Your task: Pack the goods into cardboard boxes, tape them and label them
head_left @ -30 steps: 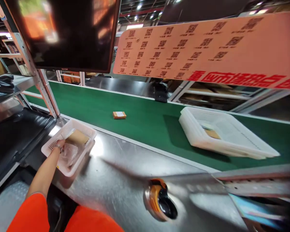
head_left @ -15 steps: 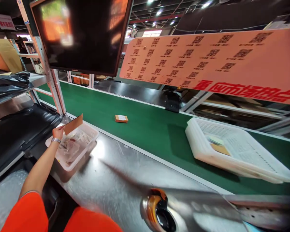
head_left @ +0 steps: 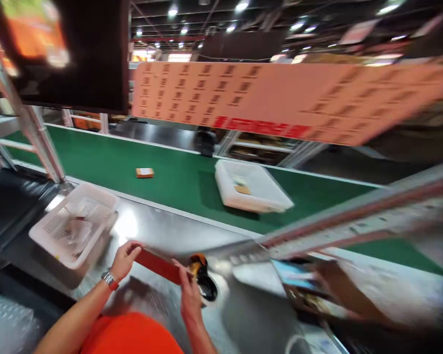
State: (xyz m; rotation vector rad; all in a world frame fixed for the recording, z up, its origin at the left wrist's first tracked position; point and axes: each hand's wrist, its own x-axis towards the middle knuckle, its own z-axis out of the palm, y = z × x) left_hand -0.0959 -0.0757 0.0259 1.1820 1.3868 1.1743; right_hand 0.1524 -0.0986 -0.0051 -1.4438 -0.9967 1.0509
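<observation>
Between my two hands is a flat, reddish-brown cardboard piece (head_left: 158, 266), held above the steel table (head_left: 162, 221). My left hand (head_left: 124, 260), with a metal watch at the wrist, is closed on its left end, thumb along the upper face. At the opposite end, my right hand (head_left: 190, 292) grips with the fingers over the edge; blur softens the contact. Just beyond my right hand sits an amber-and-black object (head_left: 205, 285) resembling a tape dispenser. A white perforated basket (head_left: 42, 231) stands to the left, with clear plastic bags (head_left: 79, 231) inside.
A green conveyor belt (head_left: 177, 177) runs behind the table, carrying a small brown box (head_left: 144, 173) and stacked white baskets (head_left: 239, 202). A metal post (head_left: 354, 221) slants across the right side. Overhead hang a dark screen (head_left: 88, 59) and a pink code board (head_left: 280, 93).
My left hand has brought the cardboard piece from over the basket rightward to in front of me. My right hand has come into view at its other end. The view has turned right.
</observation>
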